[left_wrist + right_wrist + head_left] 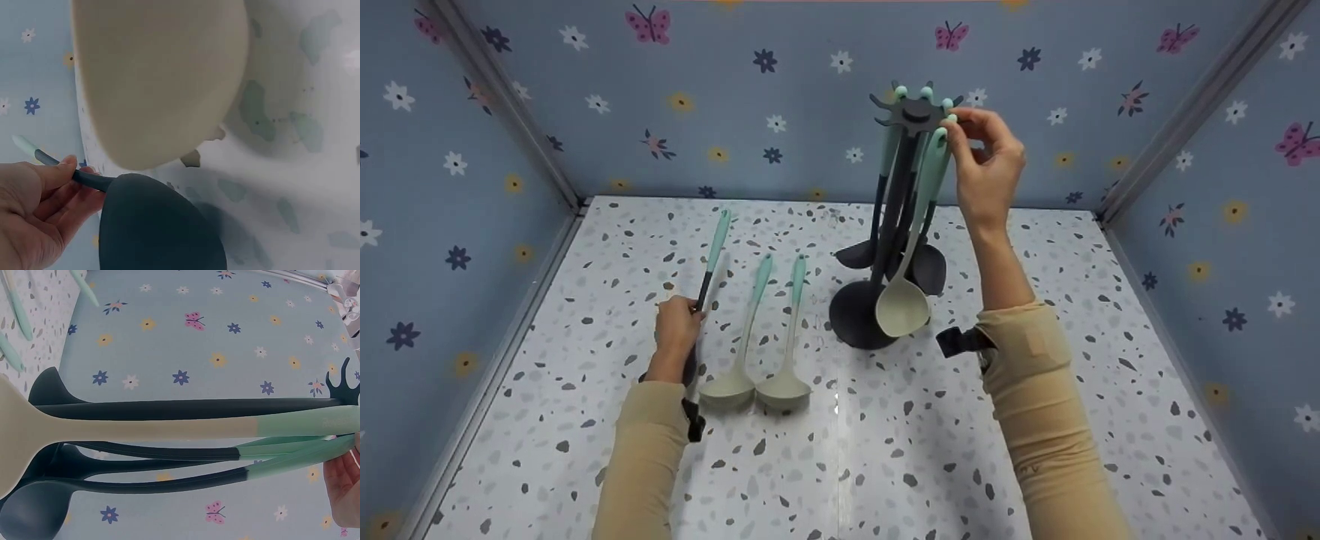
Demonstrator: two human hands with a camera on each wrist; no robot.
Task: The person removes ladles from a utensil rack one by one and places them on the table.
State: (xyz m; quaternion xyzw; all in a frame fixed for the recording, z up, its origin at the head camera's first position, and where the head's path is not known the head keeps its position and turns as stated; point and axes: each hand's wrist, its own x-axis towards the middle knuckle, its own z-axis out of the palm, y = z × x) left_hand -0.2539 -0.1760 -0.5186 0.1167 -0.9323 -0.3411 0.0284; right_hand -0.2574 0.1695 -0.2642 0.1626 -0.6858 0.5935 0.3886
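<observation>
My left hand (676,330) pinches the dark shaft of a black spoon (157,225) with a mint handle, low over the table at the left. Its rounded head shows in the left wrist view; my hand partly hides it from above. Two cream ladles (727,386) with mint handles lie just right of it. My right hand (990,161) is raised to a black utensil stand (915,112), thumb and fingers pinching the mint handle end of a rounded black utensil (39,509) at a hook. A hanging cream ladle (903,307) has its handle top close by the thumb.
Several black utensils with mint handles hang around the stand's post; the stand's round black base (855,322) rests on the speckled table (825,480). Blue flowered panels (810,45) enclose the back and both sides.
</observation>
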